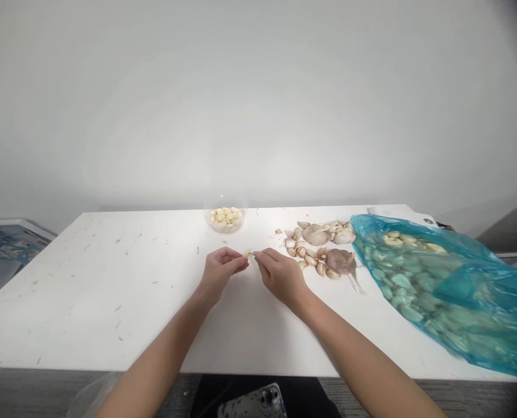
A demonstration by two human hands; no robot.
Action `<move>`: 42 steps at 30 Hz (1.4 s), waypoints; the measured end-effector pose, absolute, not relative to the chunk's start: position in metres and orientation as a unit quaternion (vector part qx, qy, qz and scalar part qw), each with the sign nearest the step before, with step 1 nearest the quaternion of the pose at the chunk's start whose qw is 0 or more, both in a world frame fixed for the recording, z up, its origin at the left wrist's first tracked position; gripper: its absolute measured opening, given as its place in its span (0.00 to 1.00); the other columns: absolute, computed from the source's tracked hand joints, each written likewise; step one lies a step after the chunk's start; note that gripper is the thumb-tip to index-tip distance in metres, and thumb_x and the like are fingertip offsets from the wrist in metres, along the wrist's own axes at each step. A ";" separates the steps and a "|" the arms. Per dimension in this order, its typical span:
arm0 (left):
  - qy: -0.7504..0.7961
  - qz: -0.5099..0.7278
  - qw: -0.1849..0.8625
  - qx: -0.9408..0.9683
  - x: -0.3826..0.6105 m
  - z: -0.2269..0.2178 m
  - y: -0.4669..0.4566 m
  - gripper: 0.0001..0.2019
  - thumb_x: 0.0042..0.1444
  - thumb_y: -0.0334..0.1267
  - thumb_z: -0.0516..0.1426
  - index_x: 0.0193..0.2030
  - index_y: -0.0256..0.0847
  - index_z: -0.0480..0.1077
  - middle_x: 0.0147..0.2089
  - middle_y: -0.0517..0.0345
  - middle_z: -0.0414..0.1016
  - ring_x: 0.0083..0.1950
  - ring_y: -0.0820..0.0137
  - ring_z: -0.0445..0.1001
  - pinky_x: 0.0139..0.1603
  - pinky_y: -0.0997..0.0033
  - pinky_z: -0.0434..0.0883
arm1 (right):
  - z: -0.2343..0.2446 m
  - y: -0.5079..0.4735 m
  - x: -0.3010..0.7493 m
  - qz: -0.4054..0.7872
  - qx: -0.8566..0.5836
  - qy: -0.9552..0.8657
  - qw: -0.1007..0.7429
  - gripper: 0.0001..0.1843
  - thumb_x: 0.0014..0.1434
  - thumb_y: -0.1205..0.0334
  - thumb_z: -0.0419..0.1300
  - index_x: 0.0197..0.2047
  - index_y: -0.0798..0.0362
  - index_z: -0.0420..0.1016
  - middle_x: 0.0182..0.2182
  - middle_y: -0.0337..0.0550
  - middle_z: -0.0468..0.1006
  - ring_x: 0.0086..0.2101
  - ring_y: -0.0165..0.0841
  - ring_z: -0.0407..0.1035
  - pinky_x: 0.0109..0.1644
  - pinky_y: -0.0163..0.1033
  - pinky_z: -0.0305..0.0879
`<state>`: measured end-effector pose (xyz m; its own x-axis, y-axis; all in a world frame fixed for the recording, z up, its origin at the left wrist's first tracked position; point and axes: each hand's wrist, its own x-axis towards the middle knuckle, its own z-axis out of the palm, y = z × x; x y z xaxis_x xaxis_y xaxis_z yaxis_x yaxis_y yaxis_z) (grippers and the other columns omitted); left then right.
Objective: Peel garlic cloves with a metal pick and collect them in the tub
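A big white table (110, 302) with little flecks on it stands in front of a plain white wall (258, 104), and soft light falls on both.

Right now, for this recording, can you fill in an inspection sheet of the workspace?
Surface: white table, flecked with papery skin scraps.
Job's things: small pale garlic clove; clear round tub of peeled cloves; heap of unpeeled garlic bulbs and cloves; translucent blue plastic bag holding cloves.
Clutter: grey phone below the near edge.
Grippers: left hand and right hand both pinch the clove.
Cables: nothing seen.
Surroundings: plain white wall.
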<state>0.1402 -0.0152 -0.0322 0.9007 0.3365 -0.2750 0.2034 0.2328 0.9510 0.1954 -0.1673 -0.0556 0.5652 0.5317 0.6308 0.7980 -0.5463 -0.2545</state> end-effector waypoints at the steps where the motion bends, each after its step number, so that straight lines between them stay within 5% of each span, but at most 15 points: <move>1: 0.218 0.046 0.754 0.619 0.140 -0.032 -0.015 0.15 0.40 0.38 0.67 0.29 0.30 0.68 0.27 0.53 0.73 0.33 0.71 0.74 0.48 0.64 0.72 | -0.055 -0.168 0.196 -0.251 -0.843 -0.393 0.268 0.12 0.62 0.67 0.50 0.40 0.54 0.75 0.32 0.37 0.75 0.28 0.25 0.69 0.24 0.32 0.51; 17: 0.151 0.141 0.576 0.791 0.138 -0.046 -0.013 0.13 0.46 0.43 0.62 0.29 0.34 0.70 0.28 0.53 0.74 0.30 0.71 0.73 0.33 0.73 0.71 | -0.057 -0.166 0.193 -0.252 -0.846 -0.391 0.261 0.12 0.60 0.65 0.51 0.39 0.53 0.76 0.30 0.36 0.74 0.25 0.25 0.67 0.22 0.33 0.49; 42: 0.129 0.186 0.531 0.817 0.137 -0.045 -0.018 0.09 0.47 0.42 0.61 0.28 0.36 0.71 0.28 0.56 0.74 0.30 0.72 0.72 0.34 0.75 0.71 | -0.054 -0.166 0.192 -0.201 -0.864 -0.376 0.269 0.15 0.60 0.64 0.48 0.34 0.55 0.76 0.28 0.40 0.72 0.28 0.27 0.68 0.27 0.32 0.54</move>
